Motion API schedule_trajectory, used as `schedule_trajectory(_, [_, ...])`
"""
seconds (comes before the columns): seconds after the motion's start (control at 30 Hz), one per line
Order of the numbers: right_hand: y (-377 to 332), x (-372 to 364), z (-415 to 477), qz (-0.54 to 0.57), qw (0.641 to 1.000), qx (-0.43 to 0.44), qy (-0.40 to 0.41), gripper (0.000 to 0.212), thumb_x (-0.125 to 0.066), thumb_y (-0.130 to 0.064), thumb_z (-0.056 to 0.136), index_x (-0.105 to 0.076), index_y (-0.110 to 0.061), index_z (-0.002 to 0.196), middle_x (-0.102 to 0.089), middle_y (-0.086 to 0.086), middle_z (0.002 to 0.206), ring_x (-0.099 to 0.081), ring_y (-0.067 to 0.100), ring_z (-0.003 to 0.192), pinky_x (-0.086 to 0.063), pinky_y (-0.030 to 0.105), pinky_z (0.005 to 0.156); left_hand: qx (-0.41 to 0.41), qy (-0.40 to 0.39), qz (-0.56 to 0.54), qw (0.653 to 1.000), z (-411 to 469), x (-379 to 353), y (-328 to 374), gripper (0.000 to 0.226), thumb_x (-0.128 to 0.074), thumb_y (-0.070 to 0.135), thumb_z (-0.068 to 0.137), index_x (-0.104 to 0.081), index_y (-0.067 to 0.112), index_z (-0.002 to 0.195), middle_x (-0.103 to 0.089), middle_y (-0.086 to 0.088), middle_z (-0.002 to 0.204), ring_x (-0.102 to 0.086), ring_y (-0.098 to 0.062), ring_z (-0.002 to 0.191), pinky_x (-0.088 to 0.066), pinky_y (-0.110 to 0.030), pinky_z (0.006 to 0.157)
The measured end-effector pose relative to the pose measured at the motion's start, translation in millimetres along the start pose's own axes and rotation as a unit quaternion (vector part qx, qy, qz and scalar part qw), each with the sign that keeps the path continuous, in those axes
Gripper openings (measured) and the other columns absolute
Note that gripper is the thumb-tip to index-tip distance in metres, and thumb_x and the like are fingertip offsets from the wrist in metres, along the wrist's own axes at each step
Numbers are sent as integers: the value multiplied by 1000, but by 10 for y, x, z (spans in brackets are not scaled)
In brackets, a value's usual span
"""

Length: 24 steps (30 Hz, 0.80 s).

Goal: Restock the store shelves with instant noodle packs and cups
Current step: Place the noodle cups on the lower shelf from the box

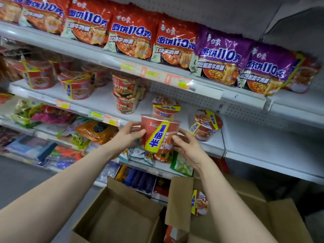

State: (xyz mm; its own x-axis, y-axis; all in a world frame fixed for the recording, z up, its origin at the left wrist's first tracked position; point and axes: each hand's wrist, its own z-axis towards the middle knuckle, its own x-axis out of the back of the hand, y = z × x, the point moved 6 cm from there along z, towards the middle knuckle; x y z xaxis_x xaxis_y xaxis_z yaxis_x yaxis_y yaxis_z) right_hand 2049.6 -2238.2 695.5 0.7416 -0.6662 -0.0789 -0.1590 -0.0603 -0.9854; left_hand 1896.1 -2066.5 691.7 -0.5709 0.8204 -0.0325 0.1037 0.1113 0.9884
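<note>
White metal shelving filled the view in tiers, with a pegboard back panel behind the middle tier. Below it stood two open cardboard boxes. The left box showed a bare bottom, and the right box had a boxed cup lying on its side just behind a raised flap. Along the top shelf a row of red noodle packs leaned side by side, followed on the right by two purple noodle packs; one more pack at the far end was partly hidden. On the middle shelf sat a cluster of red cups at the left, a stack of two cups near the centre, an upright cup further right, and beside that a tipped cup lying with its lid facing outward. Mixed snack bags crowded the lower shelves. A red noodle cup with a yellow band was held upright between both hands, just in front of the middle shelf's front edge and before the upright cup; whether it touched the shelf could not be told. The left hand clasped its left wall with thumb and curled fingers, and the right hand clasped its lower right side. Price tags lined the shelf rails.
</note>
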Motion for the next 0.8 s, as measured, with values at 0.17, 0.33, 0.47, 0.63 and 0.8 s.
schedule_trajectory(0.17, [71,191,-161,-7,996,25,85,42,-68,-10,91,-52,-23,127,-64,1,123,-63,17,112,-54,33,90,-3,-66,10,998,227,-245,-37,38,-57,15,98,-42,12,132,-58,-6,129,-63,-17,108,-54,-38,92])
schedule_trajectory(0.33, [200,479,-388,-23,987,36,153,50,-75,-12,84,-54,-28,127,-63,-4,125,-61,16,119,-53,40,99,-13,-126,41,991,330,-584,-108,48,-59,17,97,-40,13,140,-51,-3,139,-63,-16,109,-57,-30,86])
schedule_trajectory(0.47, [293,674,-519,-18,982,35,184,58,-76,-9,83,-50,-21,134,-58,-1,135,-62,17,119,-53,43,100,-8,-186,46,981,399,-885,-180,66,-71,24,89,-35,22,144,-50,2,138,-64,-7,105,-57,-28,84])
schedule_trajectory(0.63, [257,973,-544,-55,976,42,206,59,-75,-9,85,-47,-19,136,-58,-3,133,-66,-4,99,-56,18,76,-12,-211,66,975,557,-1186,-233,96,-85,39,72,-31,24,149,-47,1,147,-58,-15,120,-52,-38,98])
schedule_trajectory(0.8, [170,1329,-485,-93,972,47,210,61,-77,-14,84,-46,-22,137,-57,-6,133,-63,4,108,-57,21,81,-36,-196,68,978,677,-1542,-227,87,-83,36,74,-35,25,146,-52,2,141,-60,-14,118,-53,-33,93])
